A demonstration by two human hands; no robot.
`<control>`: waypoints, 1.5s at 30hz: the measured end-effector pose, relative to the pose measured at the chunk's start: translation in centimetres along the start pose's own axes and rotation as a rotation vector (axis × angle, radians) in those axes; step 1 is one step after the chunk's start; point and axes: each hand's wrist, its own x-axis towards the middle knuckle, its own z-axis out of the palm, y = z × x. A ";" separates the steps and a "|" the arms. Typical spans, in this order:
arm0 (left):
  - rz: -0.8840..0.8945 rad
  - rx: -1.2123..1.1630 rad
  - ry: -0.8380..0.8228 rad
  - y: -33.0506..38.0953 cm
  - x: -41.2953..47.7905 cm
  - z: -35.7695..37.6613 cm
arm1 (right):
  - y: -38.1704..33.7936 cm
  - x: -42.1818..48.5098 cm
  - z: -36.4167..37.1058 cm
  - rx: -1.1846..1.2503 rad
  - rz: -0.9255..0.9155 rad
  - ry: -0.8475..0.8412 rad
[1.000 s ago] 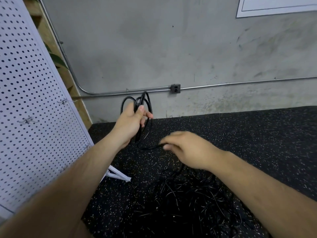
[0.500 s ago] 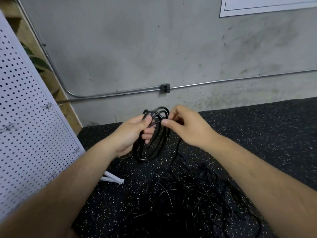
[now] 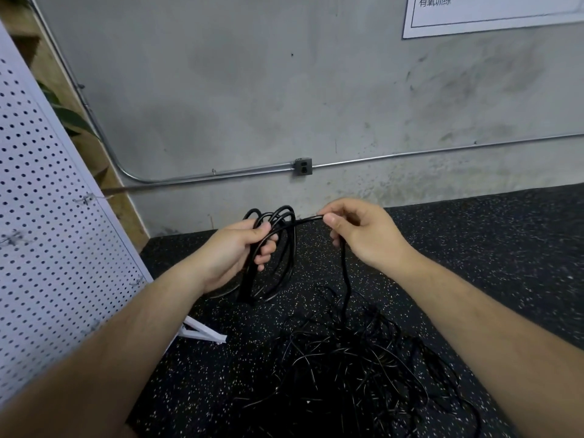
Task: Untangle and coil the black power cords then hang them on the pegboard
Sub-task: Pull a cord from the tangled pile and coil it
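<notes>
Glossy black cord coil in left hand (fisted), strand in right hand pinch

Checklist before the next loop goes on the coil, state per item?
1. Left hand grips the coil loops together: ok.
2. Right hand pinches the strand: ok.
3. Strand between the hands is knot-free: ok.
4. Strand below the right hand is free of the tangled pile: not ok, it drops into it.
5. Pegboard hook bare for hanging: ok.
6. Cord's end plug located: cannot tell.
</notes>
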 end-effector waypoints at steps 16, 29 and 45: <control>0.041 -0.495 -0.202 1.3 -0.5 1.5 | 0.3 0.2 3.4 0.129 -0.019 0.153; 0.207 -0.641 -0.008 3.2 -0.5 -1.8 | 7.5 -0.9 8.6 -0.263 0.381 -0.546; 0.326 0.056 0.522 1.0 0.5 -2.7 | -0.9 -3.9 8.7 -0.868 -0.354 -0.464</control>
